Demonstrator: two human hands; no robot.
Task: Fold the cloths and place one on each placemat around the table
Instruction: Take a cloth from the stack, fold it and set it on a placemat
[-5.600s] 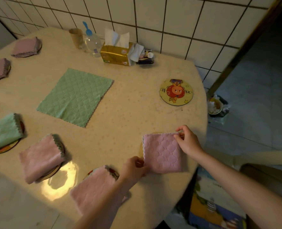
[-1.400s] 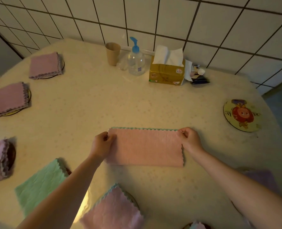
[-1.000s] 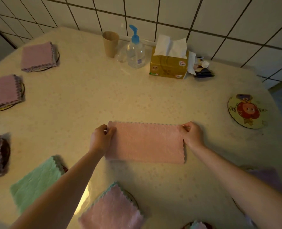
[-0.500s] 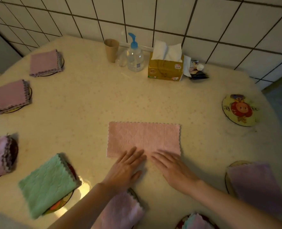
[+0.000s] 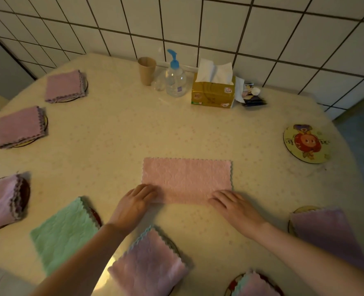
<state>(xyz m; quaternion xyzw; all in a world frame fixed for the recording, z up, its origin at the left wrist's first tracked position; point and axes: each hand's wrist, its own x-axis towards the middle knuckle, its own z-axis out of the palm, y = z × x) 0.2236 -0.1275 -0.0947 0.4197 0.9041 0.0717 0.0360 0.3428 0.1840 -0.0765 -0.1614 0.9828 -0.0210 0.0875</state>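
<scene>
A pink cloth (image 5: 187,178), folded in half into a long rectangle, lies flat in the middle of the round table (image 5: 112,135). My left hand (image 5: 137,201) rests on its near left corner. On the near right corner lies my right hand (image 5: 230,202), fingers spread flat. One round cartoon placemat (image 5: 307,144) at the right is bare. The other placemats around the edge each carry a folded cloth, among them purple ones (image 5: 63,86) (image 5: 19,127), a green one (image 5: 63,233) and a pink one (image 5: 149,263).
At the back by the tiled wall stand a paper cup (image 5: 147,70), a pump bottle (image 5: 175,80), a gold tissue box (image 5: 213,94) and small items (image 5: 251,97). A purple cloth (image 5: 326,233) covers the mat at the near right.
My hands let go of the cloth's far corners, pressed on its near middle, then slid apart along the near edge to its two corners. The cloth has stayed put.
</scene>
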